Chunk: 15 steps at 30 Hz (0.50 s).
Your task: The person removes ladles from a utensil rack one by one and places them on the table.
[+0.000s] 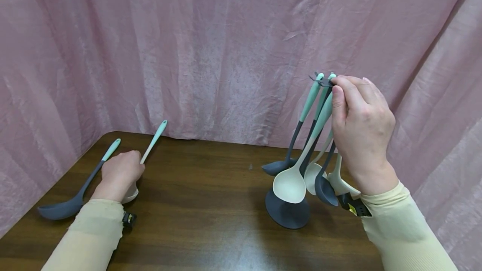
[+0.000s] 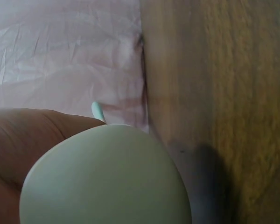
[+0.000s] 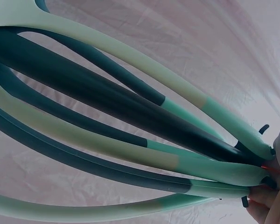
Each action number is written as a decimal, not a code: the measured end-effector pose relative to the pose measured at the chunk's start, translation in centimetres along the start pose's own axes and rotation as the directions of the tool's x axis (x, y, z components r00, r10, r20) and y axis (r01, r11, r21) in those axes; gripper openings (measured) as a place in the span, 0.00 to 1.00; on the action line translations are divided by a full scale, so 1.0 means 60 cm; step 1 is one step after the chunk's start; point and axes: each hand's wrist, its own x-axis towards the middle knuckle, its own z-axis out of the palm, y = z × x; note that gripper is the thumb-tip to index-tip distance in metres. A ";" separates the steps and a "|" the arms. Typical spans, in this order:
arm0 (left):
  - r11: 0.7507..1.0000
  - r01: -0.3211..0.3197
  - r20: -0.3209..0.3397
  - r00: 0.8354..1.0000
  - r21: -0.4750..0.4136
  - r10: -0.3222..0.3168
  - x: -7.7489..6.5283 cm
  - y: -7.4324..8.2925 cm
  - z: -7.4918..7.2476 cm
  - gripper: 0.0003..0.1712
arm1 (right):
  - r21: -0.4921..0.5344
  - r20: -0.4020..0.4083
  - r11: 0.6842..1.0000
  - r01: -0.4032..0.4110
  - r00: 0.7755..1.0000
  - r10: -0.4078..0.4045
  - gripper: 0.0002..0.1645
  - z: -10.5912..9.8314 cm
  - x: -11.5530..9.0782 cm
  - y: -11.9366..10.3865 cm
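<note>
My left hand (image 1: 122, 172) grips a cream spoon with a mint handle (image 1: 155, 139) near its neck, at the left of the table. In the left wrist view its rounded cream bowl (image 2: 107, 172) fills the lower middle. At the right, my right hand (image 1: 363, 120) pinches the hooked top (image 1: 324, 83) of a dark utensil stand between thumb and fingers. From the hooks hang a large cream spoon (image 1: 290, 185), a grey ladle (image 1: 325, 189) and several other mint-handled utensils. The right wrist view shows the stand's dark pole (image 3: 107, 100) among their handles.
A grey ladle with a mint handle (image 1: 64, 209) lies left of my left hand. The stand's round dark base (image 1: 288, 218) rests on the brown wooden table (image 1: 203, 204). Pink curtains (image 1: 211, 53) hang behind the table and along its sides.
</note>
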 end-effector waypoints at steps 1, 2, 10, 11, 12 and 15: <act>1.000 0.001 0.000 1.000 0.000 -0.001 0.000 -0.001 0.001 0.07 | -0.001 0.001 1.000 0.000 1.000 0.000 0.21 0.000 0.000 0.000; 1.000 0.002 -0.001 1.000 -0.001 -0.002 0.001 -0.003 0.001 0.07 | -0.002 0.003 1.000 0.000 1.000 0.000 0.21 0.000 0.000 0.000; 1.000 0.027 0.017 0.999 0.002 -0.027 0.004 -0.012 0.000 0.07 | -0.003 0.005 1.000 -0.004 1.000 0.004 0.21 0.000 0.000 0.000; 0.999 0.032 0.023 0.999 0.004 -0.032 0.004 -0.012 0.000 0.07 | -0.001 0.003 1.000 -0.004 1.000 0.004 0.21 0.000 0.001 0.000; 0.999 0.037 0.029 0.999 0.006 -0.037 0.004 -0.013 0.000 0.06 | 0.000 0.002 1.000 -0.005 1.000 0.005 0.21 0.000 0.001 -0.001; 0.999 0.045 0.049 0.998 0.007 -0.046 0.004 -0.015 -0.001 0.06 | 0.001 0.004 1.000 -0.006 1.000 0.006 0.21 0.001 0.001 -0.001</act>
